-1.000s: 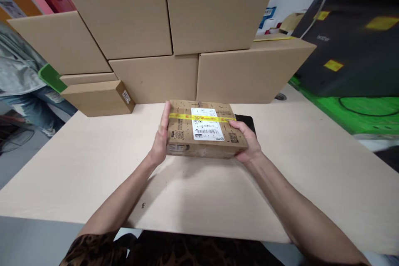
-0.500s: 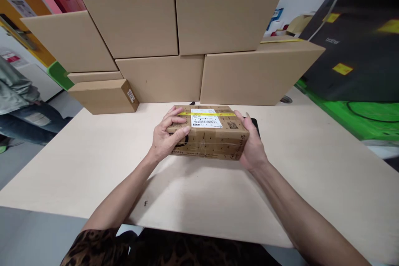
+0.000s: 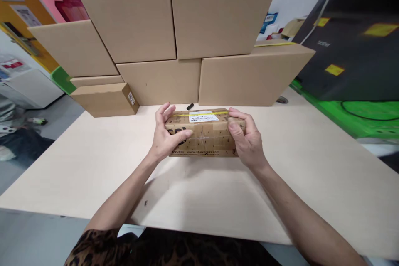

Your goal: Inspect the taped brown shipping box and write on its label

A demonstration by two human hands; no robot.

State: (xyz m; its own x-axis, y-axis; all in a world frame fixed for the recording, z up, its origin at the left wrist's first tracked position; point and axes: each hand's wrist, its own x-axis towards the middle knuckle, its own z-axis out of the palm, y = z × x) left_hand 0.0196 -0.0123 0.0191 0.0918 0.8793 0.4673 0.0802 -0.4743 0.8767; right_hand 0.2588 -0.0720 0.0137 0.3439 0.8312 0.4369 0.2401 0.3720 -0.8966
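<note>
Between my two hands is a brown cardboard box (image 3: 207,139) with printed lettering, clear tape down its front and a white label with a yellow strip on top. My left hand (image 3: 168,135) grips its left end, thumb across the front face and fingers over the top edge. At the right end my right hand (image 3: 247,137) is closed on the corner, thumb on the front and fingers on top. A shadow falls on the table (image 3: 193,199) below the box; whether its underside touches the tabletop I cannot tell.
Large plain cartons (image 3: 215,12) are stacked along the back. A slim carton (image 3: 106,99) lies at the back left, and a small black object (image 3: 190,107) lies behind the held box. To the right stands a dark covered machine (image 3: 352,37) on a green surface (image 3: 349,116).
The held box has tilted so its front face shows more and its top less. My right hand has shifted from the side onto the front corner. The view has moved slightly.
</note>
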